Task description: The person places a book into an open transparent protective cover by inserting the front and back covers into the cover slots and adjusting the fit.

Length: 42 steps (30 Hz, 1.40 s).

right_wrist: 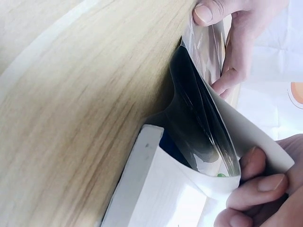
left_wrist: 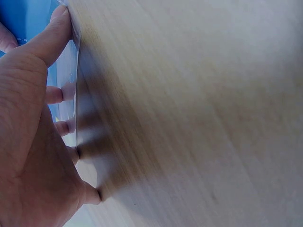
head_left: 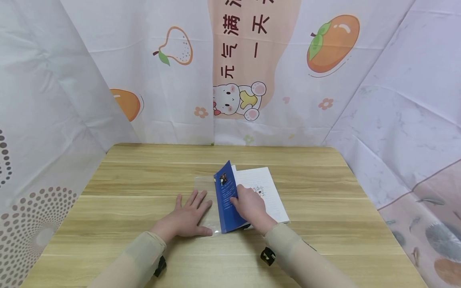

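Observation:
A thick book lies on the table, its white pages [head_left: 271,202] showing on the right. The book's blue cover [head_left: 230,214] is lifted at a slant and carries small print and a picture. My right hand [head_left: 251,205] grips this cover near its free edge, fingers curled behind it in the right wrist view. A clear plastic book cover [head_left: 213,216] stretches out to the left and bows under the lifted cover in the right wrist view. Over its left edge my left hand [head_left: 189,219] rests with fingers spread, thumb and fingertips touching the plastic.
The wood-grain table [head_left: 144,172] surrounds the book. A printed white curtain [head_left: 173,92] hangs behind the far edge, and more cloth hangs at both sides. Dark wrist cameras [head_left: 267,256] sit below the forearms.

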Each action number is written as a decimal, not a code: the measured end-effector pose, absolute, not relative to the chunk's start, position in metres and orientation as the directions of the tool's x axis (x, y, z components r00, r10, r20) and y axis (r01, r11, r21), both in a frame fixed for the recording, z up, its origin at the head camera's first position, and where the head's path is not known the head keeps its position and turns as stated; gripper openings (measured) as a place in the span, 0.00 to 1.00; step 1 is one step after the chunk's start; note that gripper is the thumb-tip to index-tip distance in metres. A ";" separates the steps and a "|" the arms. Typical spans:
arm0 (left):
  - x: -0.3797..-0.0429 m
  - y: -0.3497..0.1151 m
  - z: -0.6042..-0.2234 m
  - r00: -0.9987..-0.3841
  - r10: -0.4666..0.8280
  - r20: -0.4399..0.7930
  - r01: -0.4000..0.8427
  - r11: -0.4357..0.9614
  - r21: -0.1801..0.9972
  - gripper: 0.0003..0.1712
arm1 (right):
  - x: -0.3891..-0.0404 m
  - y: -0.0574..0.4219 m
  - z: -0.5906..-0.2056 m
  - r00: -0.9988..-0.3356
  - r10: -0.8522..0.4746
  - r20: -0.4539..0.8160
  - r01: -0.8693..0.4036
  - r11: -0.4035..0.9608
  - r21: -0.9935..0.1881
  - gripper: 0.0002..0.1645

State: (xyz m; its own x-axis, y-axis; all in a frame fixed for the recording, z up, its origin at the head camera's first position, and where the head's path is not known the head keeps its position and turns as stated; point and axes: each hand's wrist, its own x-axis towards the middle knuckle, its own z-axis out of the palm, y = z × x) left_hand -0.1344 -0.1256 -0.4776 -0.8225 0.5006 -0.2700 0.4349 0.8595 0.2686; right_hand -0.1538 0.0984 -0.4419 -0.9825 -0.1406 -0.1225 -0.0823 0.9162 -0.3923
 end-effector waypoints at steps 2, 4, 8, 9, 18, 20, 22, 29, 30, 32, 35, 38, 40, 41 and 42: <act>-0.134 -0.126 -0.478 -0.823 0.501 -0.269 0.436 0.859 0.267 0.55 | -0.154 0.098 -0.442 -0.982 -0.140 -0.125 -0.080 0.916 -0.393 0.17; -0.134 -0.126 -0.477 -0.823 0.502 -0.268 0.437 0.859 0.266 0.55 | -0.153 0.097 -0.442 -0.982 -0.143 -0.124 -0.084 0.916 -0.393 0.17; -0.134 -0.125 -0.477 -0.822 0.502 -0.269 0.439 0.859 0.263 0.56 | -0.153 0.097 -0.442 -0.982 -0.147 -0.117 -0.090 0.915 -0.393 0.16; -0.135 -0.125 -0.477 -0.821 0.502 -0.271 0.438 0.859 0.265 0.56 | -0.153 0.097 -0.442 -0.982 -0.148 -0.115 -0.092 0.916 -0.392 0.16; -0.135 -0.126 -0.481 -0.815 0.511 -0.273 0.430 0.849 0.306 0.56 | -0.153 0.096 -0.442 -0.983 -0.147 -0.113 -0.094 0.920 -0.380 0.16; -0.135 -0.126 -0.480 -0.814 0.514 -0.272 0.433 0.848 0.307 0.56 | -0.153 0.095 -0.442 -0.982 -0.147 -0.114 -0.095 0.922 -0.375 0.16; -0.135 -0.126 -0.479 -0.811 0.519 -0.271 0.438 0.845 0.308 0.56 | -0.153 0.095 -0.442 -0.982 -0.149 -0.114 -0.097 0.923 -0.373 0.17; -0.135 -0.126 -0.478 -0.809 0.527 -0.260 0.442 0.837 0.322 0.56 | -0.152 0.094 -0.441 -0.982 -0.154 -0.107 -0.105 0.926 -0.363 0.16; -0.135 -0.126 -0.478 -0.811 0.526 -0.255 0.441 0.837 0.323 0.56 | -0.152 0.094 -0.441 -0.982 -0.152 -0.107 -0.104 0.926 -0.363 0.16; -0.135 -0.127 -0.480 -0.812 0.527 -0.251 0.443 0.837 0.322 0.56 | -0.152 0.093 -0.441 -0.982 -0.150 -0.111 -0.101 0.927 -0.362 0.17; -0.135 -0.128 -0.484 -0.814 0.522 -0.254 0.439 0.840 0.318 0.57 | -0.153 0.093 -0.442 -0.982 -0.146 -0.120 -0.094 0.927 -0.362 0.17; -0.136 -0.128 -0.487 -0.816 0.518 -0.255 0.437 0.843 0.314 0.57 | -0.153 0.092 -0.442 -0.982 -0.144 -0.122 -0.091 0.928 -0.361 0.17; -0.136 -0.128 -0.487 -0.817 0.521 -0.247 0.440 0.841 0.316 0.57 | -0.153 0.092 -0.443 -0.982 -0.143 -0.119 -0.092 0.929 -0.359 0.17; -0.136 -0.128 -0.487 -0.817 0.521 -0.246 0.440 0.840 0.318 0.57 | -0.153 0.092 -0.443 -0.983 -0.144 -0.118 -0.093 0.929 -0.359 0.17; -0.136 -0.128 -0.486 -0.816 0.521 -0.250 0.440 0.841 0.316 0.57 | -0.153 0.092 -0.443 -0.983 -0.146 -0.114 -0.096 0.929 -0.357 0.17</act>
State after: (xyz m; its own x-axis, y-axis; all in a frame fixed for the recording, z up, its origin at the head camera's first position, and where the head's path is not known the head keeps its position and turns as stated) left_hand -0.1362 -0.1281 -0.4864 -0.8160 0.5211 -0.2500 0.4398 0.8405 0.3164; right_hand -0.1528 0.0921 -0.4431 -0.9827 -0.1458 -0.1138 -0.0965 0.9290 -0.3573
